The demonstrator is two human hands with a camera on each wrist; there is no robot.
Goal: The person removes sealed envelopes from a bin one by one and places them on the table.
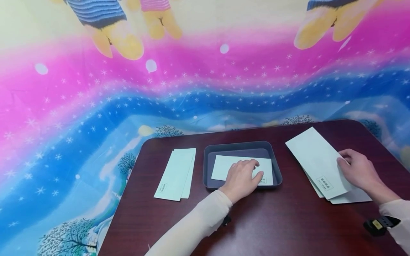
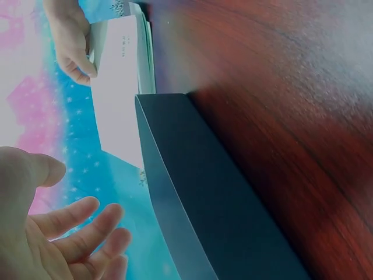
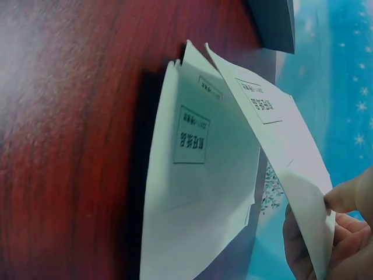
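A dark grey tray (image 1: 238, 145) sits mid-table with one pale green envelope (image 1: 221, 167) lying flat inside. My left hand (image 1: 246, 172) lies over that envelope, fingers relaxed and spread; in the left wrist view the left hand (image 2: 64, 233) hovers beside the tray wall (image 2: 198, 192). At the right, my right hand (image 1: 357, 169) pinches the edge of the top envelope (image 1: 317, 160) of a small stack (image 1: 352, 195). The right wrist view shows this top envelope (image 3: 285, 146) lifted off the stack (image 3: 198, 192), held between thumb and fingers of the right hand (image 3: 335, 219).
A second small pile of pale green envelopes (image 1: 176, 172) lies left of the tray. The dark wooden table (image 1: 272, 224) has bare surface in front of the tray. A colourful cloth (image 1: 96, 106) hangs behind and to the left of the table.
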